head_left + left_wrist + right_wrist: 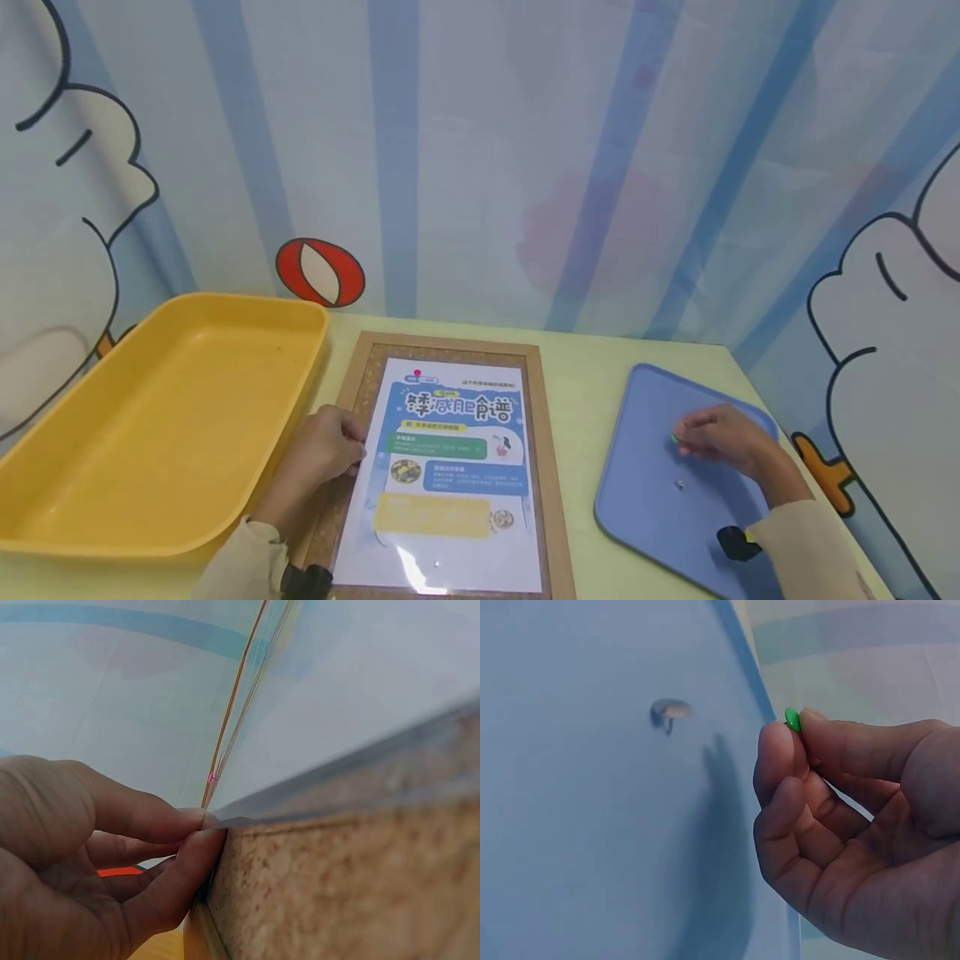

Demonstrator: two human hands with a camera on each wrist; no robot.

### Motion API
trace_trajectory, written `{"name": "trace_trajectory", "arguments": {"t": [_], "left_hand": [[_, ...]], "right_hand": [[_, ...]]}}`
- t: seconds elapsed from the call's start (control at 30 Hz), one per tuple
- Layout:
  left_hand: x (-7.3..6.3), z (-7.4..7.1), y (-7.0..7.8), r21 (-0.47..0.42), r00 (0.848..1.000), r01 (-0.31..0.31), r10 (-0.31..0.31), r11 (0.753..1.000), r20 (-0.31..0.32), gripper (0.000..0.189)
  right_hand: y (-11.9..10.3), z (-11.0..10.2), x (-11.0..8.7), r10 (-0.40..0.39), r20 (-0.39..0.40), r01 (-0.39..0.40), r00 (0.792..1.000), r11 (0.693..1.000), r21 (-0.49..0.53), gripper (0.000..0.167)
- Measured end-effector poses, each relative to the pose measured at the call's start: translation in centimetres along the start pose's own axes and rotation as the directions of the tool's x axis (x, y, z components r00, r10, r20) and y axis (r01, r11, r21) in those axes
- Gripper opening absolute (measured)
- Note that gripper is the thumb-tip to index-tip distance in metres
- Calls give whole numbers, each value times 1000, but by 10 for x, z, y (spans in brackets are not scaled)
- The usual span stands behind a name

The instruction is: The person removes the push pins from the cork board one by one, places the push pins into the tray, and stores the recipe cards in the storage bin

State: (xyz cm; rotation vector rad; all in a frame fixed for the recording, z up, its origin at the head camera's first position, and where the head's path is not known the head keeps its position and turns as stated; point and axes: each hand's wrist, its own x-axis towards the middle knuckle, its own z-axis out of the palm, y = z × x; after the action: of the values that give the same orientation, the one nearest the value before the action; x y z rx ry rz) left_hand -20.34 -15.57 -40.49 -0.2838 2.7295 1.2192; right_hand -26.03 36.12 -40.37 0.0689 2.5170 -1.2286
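My left hand point(326, 442) pinches the left edge of a printed poster point(450, 575) in a clear, shiny cover, between thumb and fingertips in the left wrist view. The poster lies over a wood-framed cork board point(327, 521). A pinkish-red thumbtack point(417, 372) sits at its top left. Over the blue tray point(645, 483), my right hand point(723, 437) pinches a green thumbtack point(792, 718) between thumb and index finger, its head showing past the fingertips. On the tray below lies a silvery thumbtack point(673, 710).
A deep yellow tray point(172, 400) stands left of the board. The pale yellow table point(581, 417) shows between the board and the blue tray. Behind the table hangs a striped cloth backdrop point(480, 167) with cartoon drawings. A black wrist device point(738, 543) hangs near the right sleeve.
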Motion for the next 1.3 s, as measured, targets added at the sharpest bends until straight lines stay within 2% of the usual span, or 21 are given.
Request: {"name": "trace_trajectory", "arguments": {"t": [0.17, 0.5, 0.93, 1.3], "left_hand": [[1, -1, 1, 3, 1000, 0, 0, 1000, 4, 12], [2, -2, 0, 9, 1000, 10, -10, 1000, 11, 12], [0, -2, -1, 17, 1000, 5, -6, 1000, 11, 11], [0, 0, -1, 10, 1000, -5, 5, 1000, 9, 10]], "right_hand": [[6, 1, -6, 20, -10, -20, 1000, 1000, -9, 29], [13, 8, -16, 62, -1, -62, 998, 998, -30, 16], [7, 19, -21, 54, -50, -60, 997, 989, -138, 12], [6, 24, -22, 42, -75, -55, 996, 981, -186, 10]]}}
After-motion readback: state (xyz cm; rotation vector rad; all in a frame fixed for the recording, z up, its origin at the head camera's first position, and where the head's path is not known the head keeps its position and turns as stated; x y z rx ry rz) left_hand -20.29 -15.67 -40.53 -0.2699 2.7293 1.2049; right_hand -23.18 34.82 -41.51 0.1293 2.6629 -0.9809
